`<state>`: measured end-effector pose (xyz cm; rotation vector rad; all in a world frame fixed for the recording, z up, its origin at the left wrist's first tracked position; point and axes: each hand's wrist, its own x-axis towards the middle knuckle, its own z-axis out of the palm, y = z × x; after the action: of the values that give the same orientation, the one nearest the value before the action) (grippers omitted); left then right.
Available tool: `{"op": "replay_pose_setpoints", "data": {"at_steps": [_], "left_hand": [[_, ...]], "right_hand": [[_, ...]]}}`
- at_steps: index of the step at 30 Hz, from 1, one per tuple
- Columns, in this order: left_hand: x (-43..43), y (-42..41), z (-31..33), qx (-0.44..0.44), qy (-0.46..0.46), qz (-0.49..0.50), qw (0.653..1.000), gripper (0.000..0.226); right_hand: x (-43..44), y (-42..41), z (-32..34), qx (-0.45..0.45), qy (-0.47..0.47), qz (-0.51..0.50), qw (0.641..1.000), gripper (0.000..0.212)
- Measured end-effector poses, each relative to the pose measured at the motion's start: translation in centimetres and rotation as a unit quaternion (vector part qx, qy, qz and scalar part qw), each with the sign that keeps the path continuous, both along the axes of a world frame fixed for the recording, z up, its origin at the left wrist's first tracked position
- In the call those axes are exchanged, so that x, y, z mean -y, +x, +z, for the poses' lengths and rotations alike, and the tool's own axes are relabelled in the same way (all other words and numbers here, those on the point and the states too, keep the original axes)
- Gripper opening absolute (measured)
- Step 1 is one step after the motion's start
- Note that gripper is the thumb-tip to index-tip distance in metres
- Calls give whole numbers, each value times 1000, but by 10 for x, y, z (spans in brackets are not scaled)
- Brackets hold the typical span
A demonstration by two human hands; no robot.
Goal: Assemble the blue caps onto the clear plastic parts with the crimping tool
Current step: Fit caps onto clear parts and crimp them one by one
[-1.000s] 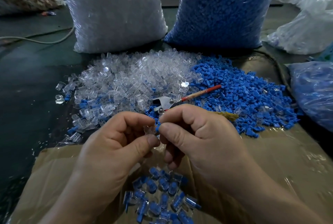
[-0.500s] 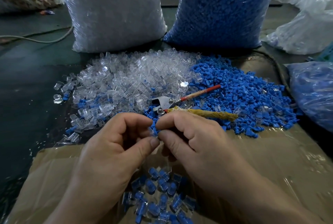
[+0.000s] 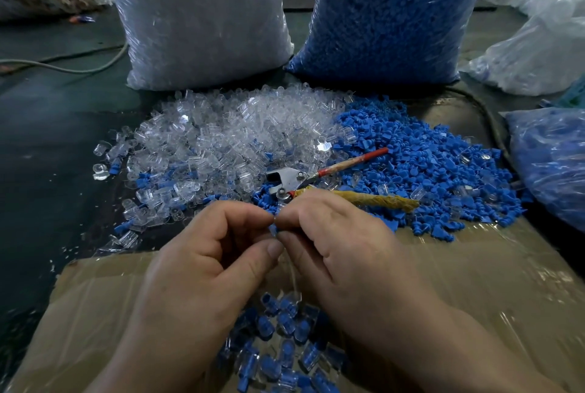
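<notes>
Two hands meet fingertip to fingertip: left hand point(image 3: 202, 266) and right hand point(image 3: 345, 253) both pinch a small blue plastic cap point(image 3: 273, 229), mostly hidden between them.

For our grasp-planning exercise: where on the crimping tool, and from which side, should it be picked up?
Grip the tool by both handles: the red handle and yellow handle splay rightward atop the blue caps, while the metal head points left. Come from above on the right, with the right hand once it frees its part.
</notes>
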<state>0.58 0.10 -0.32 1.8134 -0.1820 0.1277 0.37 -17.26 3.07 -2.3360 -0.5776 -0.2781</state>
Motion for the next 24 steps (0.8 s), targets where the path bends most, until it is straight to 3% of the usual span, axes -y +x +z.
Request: {"op": "replay_pose_setpoints", "data": {"at_steps": [5,11,16,21,24], "left_hand": [[-4,4,-1,-18,-13,16,1000,29],[-5,4,5,-102,-193,-13,976,29],[-5,4,5,-48,-53,-48,996,32],[-3,7,-1,-41,-32,-25,998,32],[-4,7,-1,-47,-20,10,999,34]], "right_hand": [[-2,-1,0,2,20,22,1000,25],[-3,-2,2,-28,42,57,997,18],[-4,-4,0,6,-2,31,999,17],[-4,-2,2,36,-41,28,998,18],[2,3,3,66,-88,-9,994,33]]}}
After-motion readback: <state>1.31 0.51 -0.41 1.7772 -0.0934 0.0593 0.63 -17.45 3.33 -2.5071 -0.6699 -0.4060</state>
